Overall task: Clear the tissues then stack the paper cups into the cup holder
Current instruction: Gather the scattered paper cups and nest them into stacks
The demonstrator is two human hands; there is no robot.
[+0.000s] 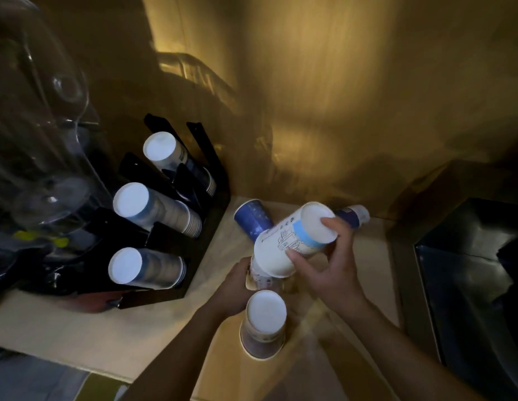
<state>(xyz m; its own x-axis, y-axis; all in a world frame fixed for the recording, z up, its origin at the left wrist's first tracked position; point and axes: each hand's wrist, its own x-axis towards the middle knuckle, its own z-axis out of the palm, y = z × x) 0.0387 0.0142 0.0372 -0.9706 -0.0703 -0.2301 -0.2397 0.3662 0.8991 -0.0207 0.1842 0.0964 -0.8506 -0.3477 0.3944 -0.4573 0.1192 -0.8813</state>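
My right hand [330,264] grips a white paper cup [292,241] with a light blue band, tilted, bottom pointing up and right. Its open end sits over another cup [259,277] held in my left hand [234,287]. An upside-down cup [263,322] stands on the counter just in front of my hands. A dark blue cup [252,218] lies on its side behind them, and another cup [354,215] lies at the back right. The black cup holder [205,241] at left carries three slanted stacks of cups [159,209]. No tissues are visible.
Clear wine glasses [49,117] hang or stand at the far left above the holder. A golden wall [339,111] closes the back. A dark metal sink or bin [469,285] lies to the right. The beige counter [93,328] extends toward the front left.
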